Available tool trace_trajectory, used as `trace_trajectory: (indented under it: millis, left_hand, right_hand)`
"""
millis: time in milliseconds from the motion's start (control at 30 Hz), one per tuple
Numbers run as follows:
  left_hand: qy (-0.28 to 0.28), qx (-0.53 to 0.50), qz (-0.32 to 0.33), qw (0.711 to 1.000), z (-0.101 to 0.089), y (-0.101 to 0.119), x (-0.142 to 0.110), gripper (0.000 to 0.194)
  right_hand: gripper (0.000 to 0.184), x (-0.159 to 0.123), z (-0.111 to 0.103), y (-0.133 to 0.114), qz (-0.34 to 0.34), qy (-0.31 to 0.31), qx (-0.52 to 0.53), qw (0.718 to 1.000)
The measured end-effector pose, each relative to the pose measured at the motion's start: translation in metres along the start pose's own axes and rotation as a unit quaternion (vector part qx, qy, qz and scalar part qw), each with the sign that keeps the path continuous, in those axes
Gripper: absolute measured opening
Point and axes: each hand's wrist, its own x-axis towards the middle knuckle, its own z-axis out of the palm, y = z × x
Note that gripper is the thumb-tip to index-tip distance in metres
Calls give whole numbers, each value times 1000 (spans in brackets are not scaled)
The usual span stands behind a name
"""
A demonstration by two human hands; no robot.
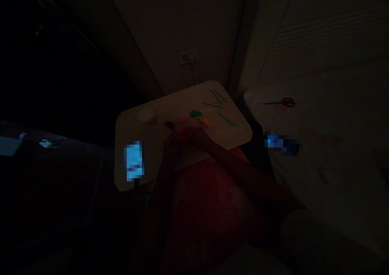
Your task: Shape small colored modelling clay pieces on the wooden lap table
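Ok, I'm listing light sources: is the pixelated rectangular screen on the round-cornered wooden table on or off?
On: the screen glows bright pale blue against the dim wooden table.

There's a red lump (182, 135), green lump (195, 113), orange lump (204, 122), pink lump (182, 121) and tan wood-grained table (127, 127).
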Motion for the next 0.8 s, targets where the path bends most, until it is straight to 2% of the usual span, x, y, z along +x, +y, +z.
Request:
trace_trajectory:
  millis: [133,267,467,600,800]
  left_hand:
    - [-31,32,42,998,2,3,-1,53]
    - [-46,78,39,995,4,5,-3,46]
    - [-53,95,35,993,2,3,-2,37]
    - [-36,89,26,995,0,-1,-1,39]
    - [-2,53,11,999,-1,-8,0,48]
  right_hand:
    - [48,-1,1,2,-8,-38,-1,999]
    - [44,-4,0,2,-16,-78,81,994]
    - [53,-7,-3,-1,16,-77,151,985]
    - [55,-7,-4,-6,23,-82,129,988]
    - [47,-6,-5,-12,2,-99,63,993]
